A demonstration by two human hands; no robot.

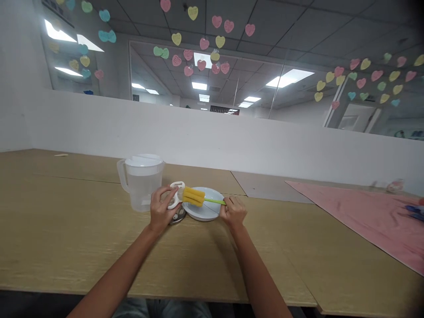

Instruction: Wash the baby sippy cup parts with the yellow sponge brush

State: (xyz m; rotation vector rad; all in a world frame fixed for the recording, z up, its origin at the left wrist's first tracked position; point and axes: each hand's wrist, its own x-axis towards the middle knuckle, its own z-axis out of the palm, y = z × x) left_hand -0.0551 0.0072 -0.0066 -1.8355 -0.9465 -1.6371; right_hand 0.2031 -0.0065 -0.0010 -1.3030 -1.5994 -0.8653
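Observation:
My left hand (161, 210) is closed around a white two-handled cup piece (178, 184) with a clear part in its middle, holding it up over the table. Between finger and thumb, my right hand (234, 211) grips the thin green handle of a yellow sponge brush (194, 196). The sponge head points left and meets the clear part; whether its tip is inside, I cannot tell. Beneath the brush stands a white bowl (204, 216). A round dark metallic object (178, 217) sits partly hidden under my left hand, beside the bowl.
A translucent lidded pitcher (143, 183) stands left of my left hand. At right, a pink cloth (364, 216) covers part of the wooden table (82, 238), with a blue object (415, 212) on it. A small flat stick (61, 155) lies far left. The white wall closes off the back.

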